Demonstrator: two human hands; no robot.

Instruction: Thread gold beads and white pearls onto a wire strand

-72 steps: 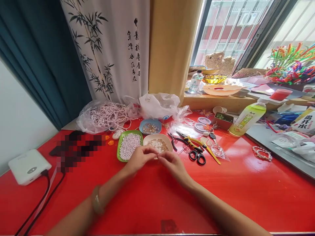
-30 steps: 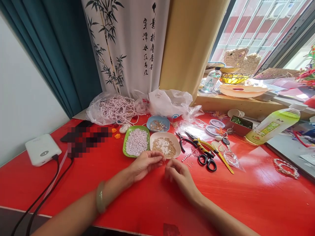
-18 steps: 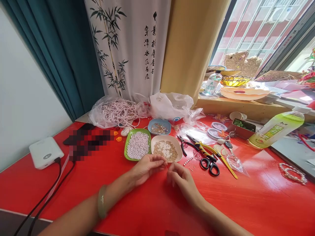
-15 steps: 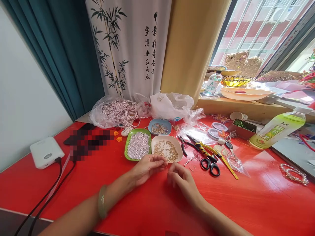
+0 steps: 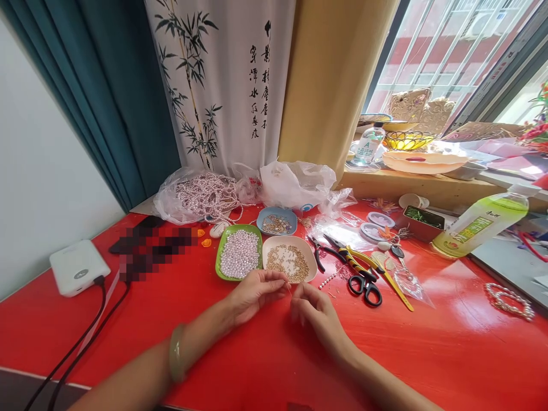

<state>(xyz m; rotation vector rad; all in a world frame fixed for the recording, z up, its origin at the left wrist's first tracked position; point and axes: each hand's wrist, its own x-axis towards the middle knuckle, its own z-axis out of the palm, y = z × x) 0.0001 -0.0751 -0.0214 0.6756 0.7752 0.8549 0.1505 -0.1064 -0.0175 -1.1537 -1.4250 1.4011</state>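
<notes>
My left hand (image 5: 253, 294) and my right hand (image 5: 315, 311) rest close together on the red table (image 5: 428, 354), fingertips pinched around a thin thread or wire (image 5: 289, 289) between them; whether a bead is on it is too small to tell. Just beyond the hands stand a green dish of white pearls (image 5: 240, 260), a pale dish of gold beads (image 5: 289, 264) and a blue dish of beads (image 5: 276, 221). A green bangle (image 5: 175, 353) is on my left wrist.
Pliers (image 5: 319, 251), yellow-handled cutters (image 5: 355, 261) and black scissors (image 5: 365, 284) lie right of the dishes. A bag of pearl strands (image 5: 201, 195) sits at the back, a green bottle (image 5: 479, 222) and a pearl bracelet (image 5: 509, 301) at right, a white charger box (image 5: 79, 266) with cables at left.
The view shifted left and closer since the earliest frame. Both hands drew slightly back from the gold-bead dish and stay pinched together; over the last half second almost nothing moved.
</notes>
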